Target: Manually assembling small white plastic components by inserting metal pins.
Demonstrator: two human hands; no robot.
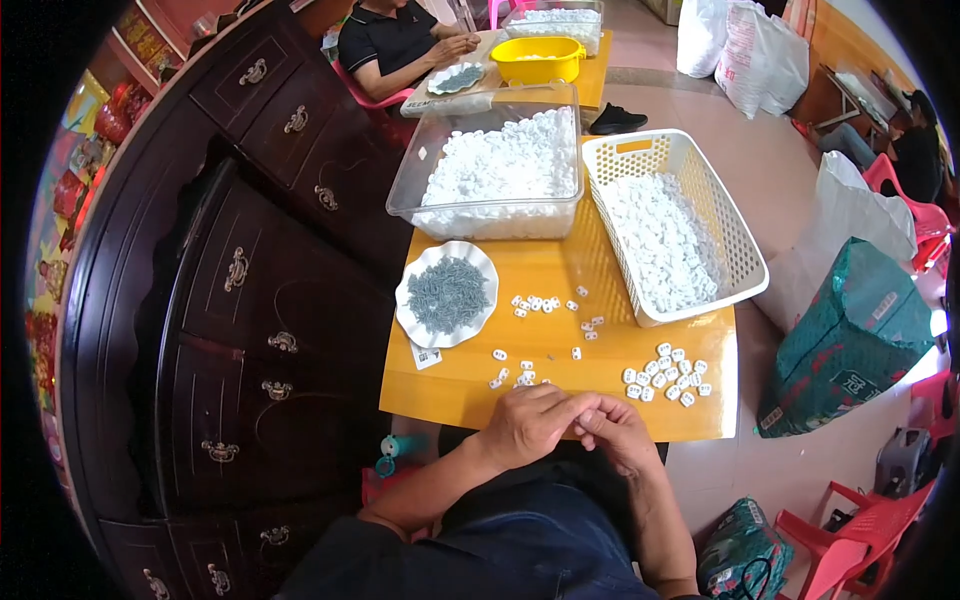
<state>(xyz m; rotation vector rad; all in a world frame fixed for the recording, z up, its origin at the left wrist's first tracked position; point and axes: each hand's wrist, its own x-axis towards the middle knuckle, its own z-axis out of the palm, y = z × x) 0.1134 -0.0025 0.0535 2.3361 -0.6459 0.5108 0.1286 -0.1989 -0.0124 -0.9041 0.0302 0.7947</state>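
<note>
My left hand [530,424] and my right hand [618,432] meet at the table's near edge. Both have their fingers bent and pinched together; what lies between the fingertips is hidden. Just beyond the left hand is a small group of white plastic pieces [526,377], partly covered by it. To the right, a cluster of white two-hole pieces [664,372] lies close together. Several more loose pieces [537,303] are scattered farther back. Grey screw-like parts [447,294] fill a white scalloped plate [407,322] at the left.
A clear bin [490,226] and a white perforated basket [741,243], both full of white pieces, stand at the back. Dark drawers [250,330] border the left. A teal bag [845,345] is right of the table. A seated person [395,40] works beyond, beside a yellow basin [560,66].
</note>
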